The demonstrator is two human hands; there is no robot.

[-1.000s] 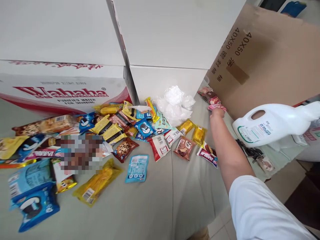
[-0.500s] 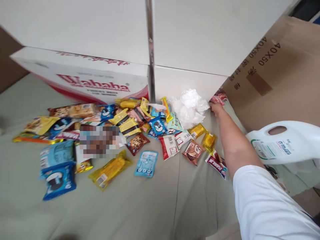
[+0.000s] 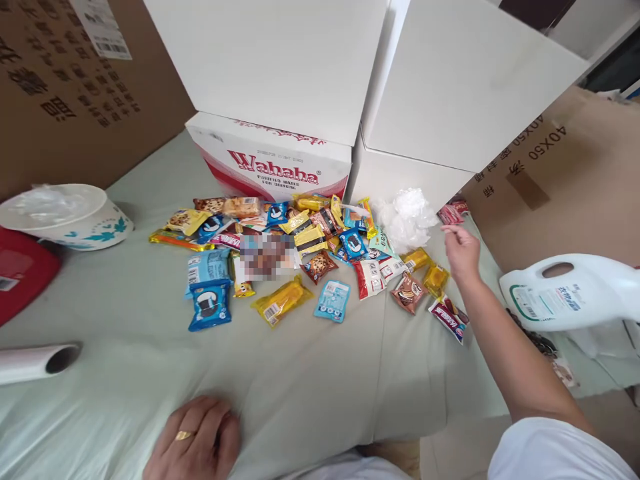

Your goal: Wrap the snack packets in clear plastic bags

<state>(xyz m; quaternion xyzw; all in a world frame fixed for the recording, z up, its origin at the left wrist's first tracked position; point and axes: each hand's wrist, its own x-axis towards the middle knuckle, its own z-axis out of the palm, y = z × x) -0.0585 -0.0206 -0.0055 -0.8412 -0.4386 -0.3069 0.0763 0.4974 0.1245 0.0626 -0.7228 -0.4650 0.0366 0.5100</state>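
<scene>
We see our right hand [image 3: 461, 250] hovering with loose, empty fingers just beside the red packets [image 3: 451, 212] that lie against the brown carton [image 3: 565, 180], near the crumpled plastic bag [image 3: 407, 217]. A heap of snack packets [image 3: 310, 253] spreads over the green-covered surface [image 3: 300, 380] before the Wahaha box [image 3: 273, 163]. Our left hand [image 3: 195, 440] rests flat and released on the cloth, wearing a ring.

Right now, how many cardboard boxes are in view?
5: brown box far left, Wahaha box with a white box on it, white box beside, brown box right. More may be hidden.
</scene>
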